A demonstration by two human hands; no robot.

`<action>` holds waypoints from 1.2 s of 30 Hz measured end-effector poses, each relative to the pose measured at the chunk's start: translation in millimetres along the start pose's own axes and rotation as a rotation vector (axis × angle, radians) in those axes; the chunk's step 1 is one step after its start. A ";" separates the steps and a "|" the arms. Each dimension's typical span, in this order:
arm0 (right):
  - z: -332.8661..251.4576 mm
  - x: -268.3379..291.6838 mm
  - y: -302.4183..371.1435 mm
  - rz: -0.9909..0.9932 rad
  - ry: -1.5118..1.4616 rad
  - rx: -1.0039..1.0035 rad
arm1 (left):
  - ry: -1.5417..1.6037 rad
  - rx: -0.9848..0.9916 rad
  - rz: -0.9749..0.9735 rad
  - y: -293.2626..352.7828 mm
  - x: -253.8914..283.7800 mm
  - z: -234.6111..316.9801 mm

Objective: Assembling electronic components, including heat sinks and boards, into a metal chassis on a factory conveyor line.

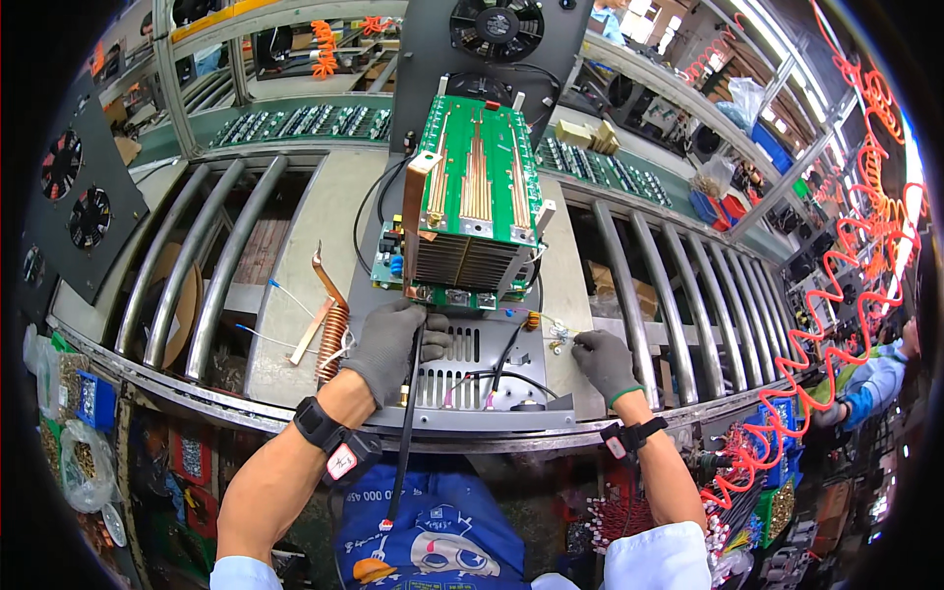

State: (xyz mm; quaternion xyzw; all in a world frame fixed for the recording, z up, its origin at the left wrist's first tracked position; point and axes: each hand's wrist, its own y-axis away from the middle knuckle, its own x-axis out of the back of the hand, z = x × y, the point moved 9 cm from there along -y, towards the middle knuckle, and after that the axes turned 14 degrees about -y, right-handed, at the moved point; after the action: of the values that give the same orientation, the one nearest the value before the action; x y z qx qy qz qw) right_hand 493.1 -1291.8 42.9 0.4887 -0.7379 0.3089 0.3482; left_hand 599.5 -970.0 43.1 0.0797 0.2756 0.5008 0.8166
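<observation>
My left hand point(391, 346), in a grey glove, is closed around a black cable point(405, 442) at the front foot of a green circuit-board assembly point(479, 187). The cable hangs down over the table edge toward my lap. My right hand point(607, 362), also gloved, has its fingertips pinched at the end of a thin light wire point(565, 334) with small metal ends. The board assembly has copper strips on top and dark fins below, and stands on a grey metal chassis point(492, 421) with slots. A coiled copper tube point(334, 339) lies left of my left hand.
Steel rollers point(231, 265) run to the left, and more rollers point(678, 295) to the right. A tall grey panel with a fan point(498, 28) stands behind the assembly. Red coiled air hoses point(821, 344) hang at the right. Several parts bins point(95, 400) sit below the line.
</observation>
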 end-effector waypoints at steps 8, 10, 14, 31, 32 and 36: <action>-46.3 8.0 14.1 -0.100 -0.136 -0.081 | 0.004 -0.012 0.015 9.3 -1.9 6.4; -95.6 14.6 16.3 -0.113 -0.309 0.040 | -0.033 -0.010 0.010 9.6 -2.5 6.0; -199.6 15.5 15.5 -0.115 -0.430 0.384 | -0.093 -0.039 0.035 7.8 0.5 6.6; -294.6 -66.5 -19.8 -0.187 -0.095 0.697 | -0.187 -0.106 0.050 -2.7 5.4 3.4; -292.3 -65.9 -22.8 -0.173 -0.130 0.653 | -0.199 -0.106 0.066 -4.2 6.7 2.3; -298.9 -68.5 -21.3 -0.155 -0.055 0.701 | -0.265 -0.115 0.072 -10.5 9.4 -2.3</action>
State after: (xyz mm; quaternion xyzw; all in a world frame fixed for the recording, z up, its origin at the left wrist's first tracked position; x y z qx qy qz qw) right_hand 595.6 -1026.2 158.8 0.6412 -0.5570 0.5025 0.1618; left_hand 609.7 -967.4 33.5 0.1081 0.1331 0.5299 0.8305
